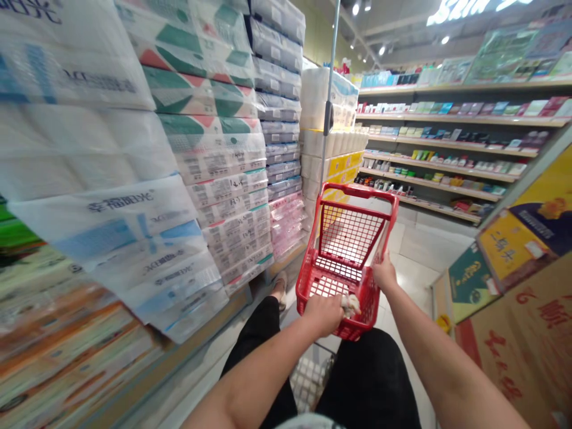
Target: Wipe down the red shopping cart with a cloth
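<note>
Left hand [324, 314], right hand [385, 273] gripping red basket [360, 192]

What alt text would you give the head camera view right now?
A person pushes nothing else but grips a red wire basket in a store aisle, the left hand on its near rim beside a crumpled white item, the right hand on its side rim. Wrapped paper-roll packs are stacked to the left, with shelves of goods to the right.

Tall stacks of plastic-wrapped toilet paper packs [210, 137] from 9 to 12 o'clock, a metal pole [329, 77] at 12 o'clock, store shelves of boxed goods [447, 143] at 2 o'clock, printed cardboard cartons [518, 333] at 4 o'clock, pale floor tiles [415, 250] at 3 o'clock, ceiling lights [379, 50] at 1 o'clock
</note>
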Motion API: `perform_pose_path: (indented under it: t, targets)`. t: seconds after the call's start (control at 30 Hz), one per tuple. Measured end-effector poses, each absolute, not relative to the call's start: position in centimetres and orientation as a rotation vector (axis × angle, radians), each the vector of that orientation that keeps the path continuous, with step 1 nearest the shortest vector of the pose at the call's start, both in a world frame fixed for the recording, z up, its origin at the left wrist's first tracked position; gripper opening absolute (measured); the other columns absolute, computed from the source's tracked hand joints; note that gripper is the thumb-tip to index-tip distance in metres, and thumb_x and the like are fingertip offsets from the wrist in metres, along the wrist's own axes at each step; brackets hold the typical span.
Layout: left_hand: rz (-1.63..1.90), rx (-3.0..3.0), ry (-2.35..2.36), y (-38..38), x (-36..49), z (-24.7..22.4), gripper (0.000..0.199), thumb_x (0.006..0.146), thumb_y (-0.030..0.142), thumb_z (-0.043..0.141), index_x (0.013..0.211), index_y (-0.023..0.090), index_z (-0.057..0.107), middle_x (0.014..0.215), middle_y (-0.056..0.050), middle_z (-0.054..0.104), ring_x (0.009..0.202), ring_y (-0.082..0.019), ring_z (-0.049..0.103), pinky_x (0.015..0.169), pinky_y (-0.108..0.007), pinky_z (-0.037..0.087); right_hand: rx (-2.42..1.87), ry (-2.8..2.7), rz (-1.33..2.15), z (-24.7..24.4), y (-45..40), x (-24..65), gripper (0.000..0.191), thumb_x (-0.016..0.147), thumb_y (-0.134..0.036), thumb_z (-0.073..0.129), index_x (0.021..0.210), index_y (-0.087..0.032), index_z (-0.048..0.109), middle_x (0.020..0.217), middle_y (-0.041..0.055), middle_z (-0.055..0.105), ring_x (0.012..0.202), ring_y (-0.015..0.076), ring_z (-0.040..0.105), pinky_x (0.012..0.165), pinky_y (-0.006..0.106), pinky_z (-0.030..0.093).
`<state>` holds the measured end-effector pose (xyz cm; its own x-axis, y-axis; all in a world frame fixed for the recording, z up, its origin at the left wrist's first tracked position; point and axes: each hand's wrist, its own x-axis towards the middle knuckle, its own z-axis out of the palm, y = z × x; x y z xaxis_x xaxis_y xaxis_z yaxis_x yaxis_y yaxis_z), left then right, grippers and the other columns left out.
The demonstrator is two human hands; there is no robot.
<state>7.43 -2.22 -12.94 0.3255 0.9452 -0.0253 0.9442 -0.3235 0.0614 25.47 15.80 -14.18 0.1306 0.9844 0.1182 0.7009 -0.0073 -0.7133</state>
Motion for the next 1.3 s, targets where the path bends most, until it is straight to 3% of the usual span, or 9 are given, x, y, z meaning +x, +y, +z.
perform_pose_path:
  t: [0.4,0.57,0.67,0.77,0.87,1.0,1.07,1.13,1.3]
  targets:
    - [0.018,2.377,1.772,-10.3,7.2,-12.5,0.029,0.087,0.029,0.045,0.103,0.021,0.067,0.108,-0.011,0.066,0.090,-0.029,0.066,0.074,-0.040,0.051,-1.651,-1.633,0.712,-13.3,8.6,23.8,0.091,0.070,-0.017,0.048,0.154,-0.017,0.012,0.120,0.0119,0.065,0.096,0.0257,0.065,0.078,0.032,0.051]
    - [0.193,2.040,1.795,-11.1,7.1,-12.8,0.032,0.092,0.035,0.039,0.112,0.023,0.061,0.103,-0.008,0.070,0.092,-0.025,0.067,0.077,-0.035,0.051,-1.645,-1.741,0.659,-13.6,6.0,24.6,0.085,0.075,-0.017,0.045,0.154,-0.017,0.012,0.123,0.0113,0.064,0.103,0.0249,0.064,0.083,0.033,0.050]
    - [0.413,1.844,1.850,-8.5,6.5,-12.1,0.033,0.095,0.032,0.034,0.116,0.023,0.058,0.106,-0.006,0.071,0.096,-0.022,0.066,0.079,-0.032,0.050,-1.506,-1.922,0.395,-12.2,4.1,23.8,0.068,0.085,-0.025,0.042,0.151,-0.016,0.026,0.144,0.0150,0.046,0.132,0.0289,0.044,0.103,0.043,0.039]
    - [0.644,1.705,1.929,-4.7,5.9,-10.7,0.032,0.095,0.025,0.035,0.118,0.021,0.057,0.117,-0.006,0.066,0.104,-0.018,0.062,0.085,-0.027,0.049,-1.168,-2.082,0.377,-10.4,2.5,21.0,0.058,0.091,-0.041,0.041,0.146,-0.022,0.038,0.156,0.0092,0.028,0.144,0.0274,0.022,0.114,0.048,0.024]
    - [0.860,1.633,2.005,-1.2,5.7,-9.2,0.033,0.094,0.022,0.038,0.121,0.018,0.056,0.126,-0.010,0.058,0.107,-0.016,0.060,0.089,-0.024,0.048,-0.997,-1.978,0.886,-9.4,2.5,17.0,0.055,0.092,-0.051,0.042,0.141,-0.026,0.045,0.144,0.0081,0.048,0.134,0.0248,0.043,0.108,0.045,0.038]
    - [0.986,1.639,2.048,2.6,5.2,-8.3,0.046,0.094,0.023,0.037,0.139,0.017,0.042,0.133,-0.012,0.051,0.109,-0.016,0.059,0.092,-0.024,0.048,-0.925,-1.567,1.342,-8.9,5.7,13.2,0.045,0.085,-0.043,0.051,0.125,-0.023,0.060,0.107,0.0074,0.071,0.098,0.0250,0.067,0.085,0.042,0.054]
    - [1.006,1.719,2.033,4.3,4.5,-8.3,0.053,0.093,0.026,0.041,0.145,0.017,0.034,0.138,-0.013,0.049,0.119,-0.018,0.054,0.098,-0.026,0.046,-0.946,-1.486,1.243,-8.7,8.0,12.5,0.040,0.080,-0.038,0.056,0.115,-0.020,0.065,0.100,0.0080,0.073,0.094,0.0253,0.068,0.084,0.041,0.054]
    - [1.035,1.822,2.035,5.9,3.4,-8.1,0.057,0.091,0.029,0.044,0.146,0.016,0.032,0.144,-0.013,0.044,0.130,-0.020,0.045,0.106,-0.029,0.040,-0.979,-1.536,0.994,-8.6,10.1,12.5,0.040,0.079,-0.037,0.056,0.114,-0.020,0.066,0.108,0.0084,0.071,0.101,0.0251,0.065,0.091,0.041,0.050]
    - [0.988,1.951,2.344,9.8,-0.3,-6.4,0.056,0.090,0.028,0.045,0.143,0.012,0.038,0.150,-0.015,0.036,0.140,-0.025,0.031,0.117,-0.038,0.026,-1.042,-1.739,0.593,-10.0,12.5,13.5,0.035,0.083,-0.034,0.052,0.113,-0.022,0.066,0.116,0.0087,0.066,0.109,0.0236,0.060,0.097,0.041,0.046]
